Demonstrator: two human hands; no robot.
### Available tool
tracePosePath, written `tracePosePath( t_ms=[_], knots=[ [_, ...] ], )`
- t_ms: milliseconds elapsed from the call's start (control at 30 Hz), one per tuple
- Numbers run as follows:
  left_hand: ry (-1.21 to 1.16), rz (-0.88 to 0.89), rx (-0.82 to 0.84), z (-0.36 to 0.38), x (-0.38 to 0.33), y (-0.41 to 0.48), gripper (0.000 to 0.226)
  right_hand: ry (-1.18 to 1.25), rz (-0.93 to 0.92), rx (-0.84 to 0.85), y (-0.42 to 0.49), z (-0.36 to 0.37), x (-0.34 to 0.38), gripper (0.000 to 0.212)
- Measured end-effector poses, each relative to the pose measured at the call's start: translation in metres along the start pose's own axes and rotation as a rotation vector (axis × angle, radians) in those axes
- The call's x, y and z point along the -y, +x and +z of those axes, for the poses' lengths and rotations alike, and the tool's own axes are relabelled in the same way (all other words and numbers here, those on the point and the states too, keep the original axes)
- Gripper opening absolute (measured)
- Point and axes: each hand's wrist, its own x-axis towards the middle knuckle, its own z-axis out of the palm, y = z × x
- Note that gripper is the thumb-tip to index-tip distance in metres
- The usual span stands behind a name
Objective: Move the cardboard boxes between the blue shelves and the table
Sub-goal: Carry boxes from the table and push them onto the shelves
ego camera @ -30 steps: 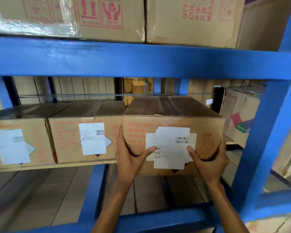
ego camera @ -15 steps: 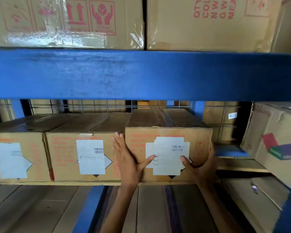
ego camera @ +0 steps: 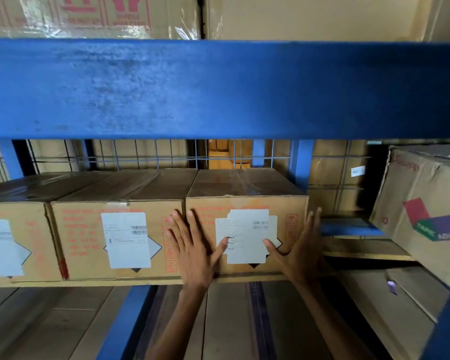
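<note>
Ok, the cardboard box (ego camera: 247, 188) sits on the middle level of the blue shelves (ego camera: 218, 89), rightmost of three in a row and touching its neighbour (ego camera: 88, 240). Labelled face points near. Top tape seam runs near-to-far, so the long axis probably does too; the angle is too shallow to be sure. Both hands lie flat on that face, fingers straight, gripping nothing. Left hand (ego camera: 195, 252) straddles the seam between the boxes, right hand (ego camera: 300, 253) is at the right edge. Two upper boxes (ego camera: 309, 19) above, one tilted box (ego camera: 416, 219) far right.
</note>
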Motion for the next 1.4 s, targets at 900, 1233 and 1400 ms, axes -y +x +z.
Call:
tracePosePath(
  t_ms=[900, 1233, 1400],
  knots=[
    [0.024, 0.161, 0.066, 0.03, -0.014, -0.001, 0.072, -0.466, -0.344, -0.029, -0.013, 0.028, 0.027, 0.075],
    [-0.316, 0.193, 0.399, -0.044, -0.027, -0.044, 0.068, -0.14, -0.084, 0.325, -0.067, -0.053, 0.064, 0.064],
    [-0.458, 0.198, 0.7, -0.072, -0.042, -0.075, 0.062, -0.245, 0.11, 0.32, -0.126, -0.109, 0.101, 0.061]
  ],
)
